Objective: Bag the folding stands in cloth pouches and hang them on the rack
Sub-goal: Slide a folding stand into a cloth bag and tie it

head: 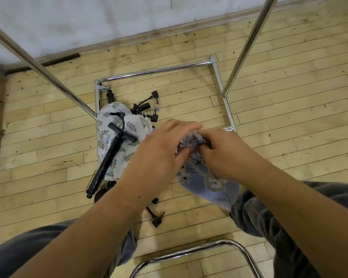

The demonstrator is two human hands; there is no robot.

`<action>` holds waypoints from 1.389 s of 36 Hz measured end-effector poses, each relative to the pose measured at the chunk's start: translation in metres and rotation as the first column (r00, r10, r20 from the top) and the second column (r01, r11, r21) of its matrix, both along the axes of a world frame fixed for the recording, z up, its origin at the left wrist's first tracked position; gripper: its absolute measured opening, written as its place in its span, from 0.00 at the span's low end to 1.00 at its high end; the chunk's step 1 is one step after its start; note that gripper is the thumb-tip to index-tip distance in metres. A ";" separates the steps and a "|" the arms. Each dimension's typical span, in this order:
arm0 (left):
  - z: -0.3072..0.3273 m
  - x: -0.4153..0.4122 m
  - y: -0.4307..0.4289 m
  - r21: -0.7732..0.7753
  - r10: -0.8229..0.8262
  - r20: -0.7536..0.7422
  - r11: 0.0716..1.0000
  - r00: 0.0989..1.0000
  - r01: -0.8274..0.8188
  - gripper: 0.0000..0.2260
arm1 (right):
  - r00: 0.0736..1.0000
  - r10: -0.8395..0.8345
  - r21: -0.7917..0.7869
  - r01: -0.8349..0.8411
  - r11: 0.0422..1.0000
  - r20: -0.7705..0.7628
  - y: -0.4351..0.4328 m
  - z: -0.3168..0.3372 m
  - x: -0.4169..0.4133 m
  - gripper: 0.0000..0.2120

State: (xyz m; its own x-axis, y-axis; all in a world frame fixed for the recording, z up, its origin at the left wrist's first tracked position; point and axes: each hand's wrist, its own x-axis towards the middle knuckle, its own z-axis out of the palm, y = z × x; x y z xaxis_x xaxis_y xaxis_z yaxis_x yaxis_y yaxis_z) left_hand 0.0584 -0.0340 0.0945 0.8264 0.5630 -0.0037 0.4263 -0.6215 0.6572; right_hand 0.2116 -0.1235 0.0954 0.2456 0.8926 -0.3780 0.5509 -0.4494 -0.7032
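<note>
A lilac cloth pouch (215, 189) with flower prints hangs over my right knee. My left hand (161, 149) and my right hand (221, 151) both pinch its gathered mouth, fingers curled into the bunched fabric. What is inside the pouch is hidden. To the left on the floor lies a white pouch (127, 135) with a leaf print, and a black folding stand (109, 157) rests across it. More black stands (147, 109) lie tangled behind it. The chrome rack (155, 72) stands around this pile, its base bars on the floor.
Two slanted chrome uprights rise at left (38, 67) and right (247, 43). A curved chrome tube (189, 251) crosses the bottom between my knees. A small black clip part (156, 217) lies on the wooden floor. A grey wall and a skirting board run along the back.
</note>
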 end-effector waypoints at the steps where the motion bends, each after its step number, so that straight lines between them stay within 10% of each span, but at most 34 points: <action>1: -0.001 0.000 -0.001 0.022 -0.014 0.006 1.000 1.000 0.014 0.23 | 1.000 0.021 -0.016 -0.021 1.000 0.014 0.000 -0.001 0.000 0.15; 7: 0.001 0.004 -0.005 0.067 -0.038 0.026 0.997 0.999 0.036 0.22 | 0.992 0.100 -0.047 -0.096 0.994 0.076 0.004 -0.002 -0.002 0.02; 18: 0.004 0.000 0.007 0.021 0.118 0.022 0.993 0.993 -0.118 0.06 | 0.998 0.014 0.012 -0.014 1.000 -0.054 0.000 0.001 0.004 0.38; 29: -0.001 -0.014 0.042 0.099 0.302 -0.089 0.951 0.949 -0.294 0.12 | 0.992 -0.071 0.122 0.058 0.991 0.106 -0.002 -0.001 0.015 0.21; 41: -0.010 -0.012 0.034 0.116 0.171 -0.111 0.981 0.979 -0.158 0.12 | 0.975 -0.069 0.099 0.049 0.994 0.210 -0.002 -0.004 0.018 0.23; 50: -0.011 -0.007 0.026 0.034 0.101 -0.158 0.995 0.982 -0.096 0.13 | 0.984 -0.038 -0.062 0.050 0.997 0.176 -0.005 -0.017 0.016 0.42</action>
State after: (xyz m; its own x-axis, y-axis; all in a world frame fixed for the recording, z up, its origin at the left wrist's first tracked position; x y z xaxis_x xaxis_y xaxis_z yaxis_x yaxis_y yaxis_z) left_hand 0.0519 -0.0081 0.0836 0.7570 0.6433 -0.1148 0.5840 -0.5872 0.5605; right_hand 0.2273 -0.1290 0.0782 0.3516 0.8539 -0.3838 0.6413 -0.5183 -0.5657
